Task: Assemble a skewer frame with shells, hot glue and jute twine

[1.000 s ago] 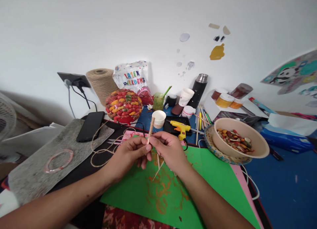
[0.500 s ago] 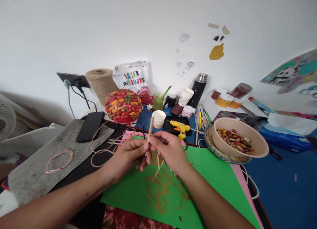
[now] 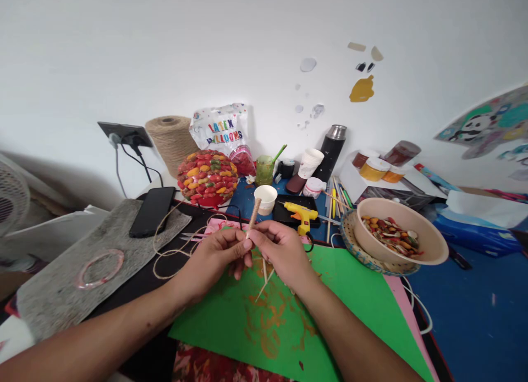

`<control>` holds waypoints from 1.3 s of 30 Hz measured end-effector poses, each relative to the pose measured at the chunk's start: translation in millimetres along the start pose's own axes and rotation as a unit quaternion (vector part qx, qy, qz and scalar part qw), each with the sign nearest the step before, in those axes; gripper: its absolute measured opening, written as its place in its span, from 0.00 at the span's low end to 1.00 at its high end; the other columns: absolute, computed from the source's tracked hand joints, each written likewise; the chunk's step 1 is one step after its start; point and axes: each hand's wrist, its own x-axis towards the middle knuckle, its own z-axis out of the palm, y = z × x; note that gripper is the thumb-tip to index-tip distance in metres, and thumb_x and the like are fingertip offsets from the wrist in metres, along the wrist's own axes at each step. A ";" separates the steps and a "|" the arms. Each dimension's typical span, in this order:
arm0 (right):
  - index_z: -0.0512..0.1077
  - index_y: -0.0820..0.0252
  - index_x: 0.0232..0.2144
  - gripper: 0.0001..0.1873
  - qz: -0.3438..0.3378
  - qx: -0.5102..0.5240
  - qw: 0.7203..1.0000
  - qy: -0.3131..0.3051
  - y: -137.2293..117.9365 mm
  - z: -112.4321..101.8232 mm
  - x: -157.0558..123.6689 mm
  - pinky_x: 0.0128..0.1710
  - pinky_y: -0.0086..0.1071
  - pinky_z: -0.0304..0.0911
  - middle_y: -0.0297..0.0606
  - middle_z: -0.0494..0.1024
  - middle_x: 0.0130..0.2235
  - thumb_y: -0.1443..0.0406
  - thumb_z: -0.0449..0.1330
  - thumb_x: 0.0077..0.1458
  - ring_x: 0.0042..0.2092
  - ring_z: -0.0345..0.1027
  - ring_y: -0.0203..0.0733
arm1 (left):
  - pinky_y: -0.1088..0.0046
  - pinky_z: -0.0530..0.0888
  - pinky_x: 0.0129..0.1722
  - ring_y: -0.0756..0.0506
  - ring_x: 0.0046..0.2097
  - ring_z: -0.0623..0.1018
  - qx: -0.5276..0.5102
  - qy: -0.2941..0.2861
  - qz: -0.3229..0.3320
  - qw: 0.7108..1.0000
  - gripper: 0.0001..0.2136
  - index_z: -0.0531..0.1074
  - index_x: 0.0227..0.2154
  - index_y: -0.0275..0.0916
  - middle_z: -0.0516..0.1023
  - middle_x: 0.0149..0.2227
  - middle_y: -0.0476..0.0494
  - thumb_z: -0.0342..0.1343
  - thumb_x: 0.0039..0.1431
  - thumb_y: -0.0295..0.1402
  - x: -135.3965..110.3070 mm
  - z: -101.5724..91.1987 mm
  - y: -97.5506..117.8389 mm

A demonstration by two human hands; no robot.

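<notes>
A thin stick wrapped in jute twine (image 3: 255, 210) rises tilted between both hands, above the green sheet (image 3: 355, 294). My left hand (image 3: 212, 258) pinches its lower part between thumb and fingers. From the other side, the thumb and fingers of my right hand (image 3: 284, 250) close on the same stick. Two bare thin sticks (image 3: 264, 277) show below the fingers, crossing over the sheet; their upper ends are hidden. Loose jute twine (image 3: 164, 254) curls on the table left of my hands. A yellow glue gun (image 3: 303, 212) lies just beyond my right hand.
At the back stand a twine spool (image 3: 171, 145), a balloon bag (image 3: 220, 126), a ball covered in coloured shell-like pieces (image 3: 207, 175), a paper cup (image 3: 266, 197) and a black flask (image 3: 331, 153). A beige bowl (image 3: 433, 247) sits right. A phone (image 3: 152, 211) lies left.
The wrapped stick leans slightly more to the right. Both hands keep their grip at nearly the same place, and the whole view has shifted a little.
</notes>
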 end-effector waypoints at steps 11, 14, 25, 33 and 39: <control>0.78 0.60 0.35 0.20 0.011 0.020 1.000 -0.010 -4.8 0.7 -1.9 0.23 0.29 0.49 0.28 0.71 0.24 0.49 0.70 0.54 0.23 0.56 0.32 | 0.77 0.64 0.21 0.52 0.20 0.74 -0.019 -0.048 -0.019 0.998 0.22 0.78 0.27 0.35 0.81 0.25 0.45 0.68 0.58 0.53 0.1 -4.9 -5.9; 0.78 0.60 0.35 0.20 0.012 0.018 1.000 -0.013 -3.0 0.3 -1.2 0.22 0.29 0.48 0.28 0.71 0.24 0.49 0.69 0.54 0.23 0.55 0.32 | 0.77 0.64 0.22 0.52 0.21 0.74 -0.007 -0.046 -0.024 0.999 0.23 0.77 0.27 0.35 0.80 0.25 0.45 0.67 0.59 0.54 0.4 -2.8 -4.9; 0.78 0.59 0.36 0.17 0.011 -0.011 1.000 -0.010 -5.8 3.0 -2.1 0.21 0.29 0.45 0.28 0.70 0.21 0.51 0.67 0.57 0.22 0.51 0.32 | 0.76 0.71 0.23 0.50 0.22 0.75 0.015 0.033 0.058 0.998 0.26 0.73 0.54 0.39 0.79 0.27 0.52 0.72 0.57 0.46 -2.5 -1.2 2.9; 0.77 0.59 0.35 0.19 0.014 -0.011 1.000 -0.025 -7.5 3.2 -2.3 0.21 0.29 0.47 0.28 0.69 0.21 0.49 0.66 0.56 0.22 0.53 0.33 | 0.76 0.72 0.23 0.51 0.22 0.76 -0.020 0.027 0.066 0.997 0.23 0.81 0.54 0.39 0.80 0.28 0.49 0.71 0.59 0.45 -2.4 -4.1 -1.9; 0.76 0.59 0.33 0.17 0.008 -0.008 1.000 -0.022 -7.0 2.3 -2.7 0.22 0.30 0.47 0.24 0.64 0.19 0.51 0.65 0.58 0.22 0.52 0.33 | 0.78 0.70 0.22 0.53 0.21 0.74 -0.068 0.045 0.076 0.994 0.20 0.80 0.55 0.40 0.80 0.28 0.49 0.69 0.62 0.39 -2.7 -7.1 4.3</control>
